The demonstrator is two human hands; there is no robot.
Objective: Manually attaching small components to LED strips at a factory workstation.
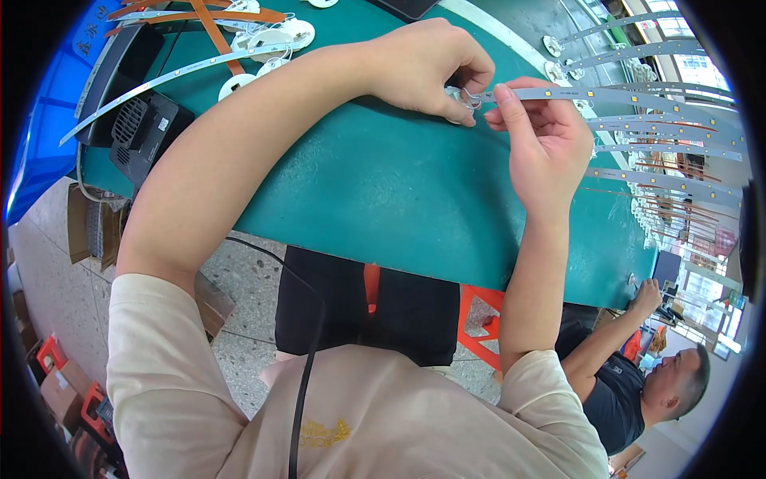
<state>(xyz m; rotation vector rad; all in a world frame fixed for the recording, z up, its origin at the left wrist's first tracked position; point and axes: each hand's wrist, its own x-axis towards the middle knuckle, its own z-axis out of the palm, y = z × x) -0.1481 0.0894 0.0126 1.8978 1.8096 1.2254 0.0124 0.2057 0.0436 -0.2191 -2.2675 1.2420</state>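
I watch through the left head-worn fisheye camera: it looks steeply down from above the wearer's beige short-sleeved shirt (pixel 407 415), close below, and forward across the flat teal-green tabletop (pixel 383 184), bending straight edges toward its rim.

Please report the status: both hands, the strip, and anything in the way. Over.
Left hand pinching wires. Right hand holding strip near its wired end. Other strips close on the right; nothing visibly blocking.
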